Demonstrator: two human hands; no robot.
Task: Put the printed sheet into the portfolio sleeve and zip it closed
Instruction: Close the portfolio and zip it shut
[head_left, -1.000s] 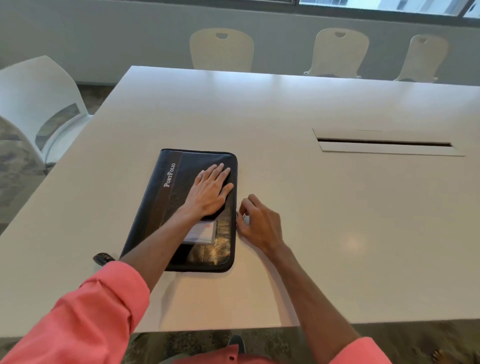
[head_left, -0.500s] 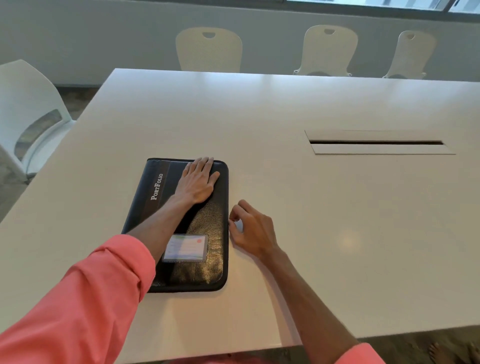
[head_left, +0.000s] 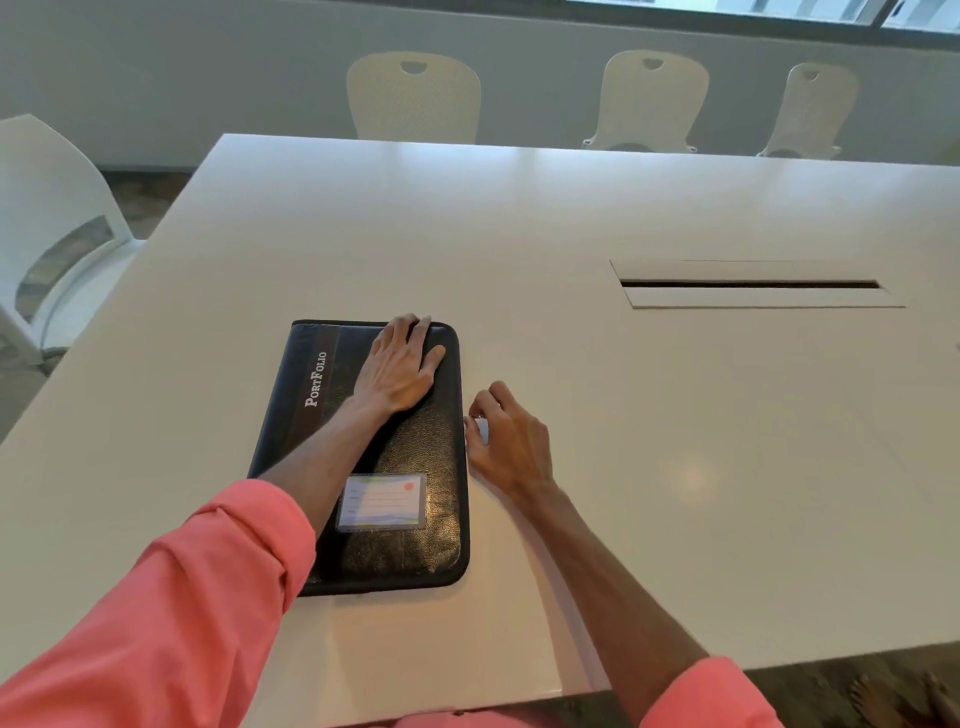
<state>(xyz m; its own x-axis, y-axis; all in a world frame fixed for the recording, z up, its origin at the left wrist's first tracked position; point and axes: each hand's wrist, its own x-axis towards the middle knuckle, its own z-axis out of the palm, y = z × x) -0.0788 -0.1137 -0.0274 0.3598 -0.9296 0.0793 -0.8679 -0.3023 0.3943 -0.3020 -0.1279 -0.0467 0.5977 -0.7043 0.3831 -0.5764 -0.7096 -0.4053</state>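
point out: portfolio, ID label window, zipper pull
portfolio (head_left: 306, 447): head view, bare left part of black cover.
ID label window (head_left: 383, 500): head view, middle of the clear pocket.
zipper pull (head_left: 482, 430): head view, pale tab at right-hand fingertips.

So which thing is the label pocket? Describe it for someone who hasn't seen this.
On the white table lies a black portfolio. Near its front edge, beside the left forearm, sits a clear label pocket holding a lined card with a red dot, the only pale patch on the cover.

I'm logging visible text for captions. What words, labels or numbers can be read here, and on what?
"PortFolio": white letters on the brown band of the black portfolio.
Name card in the portfolio's clear pocket: ruled lines and a red dot; any writing is too small to read.
Nothing else legible.
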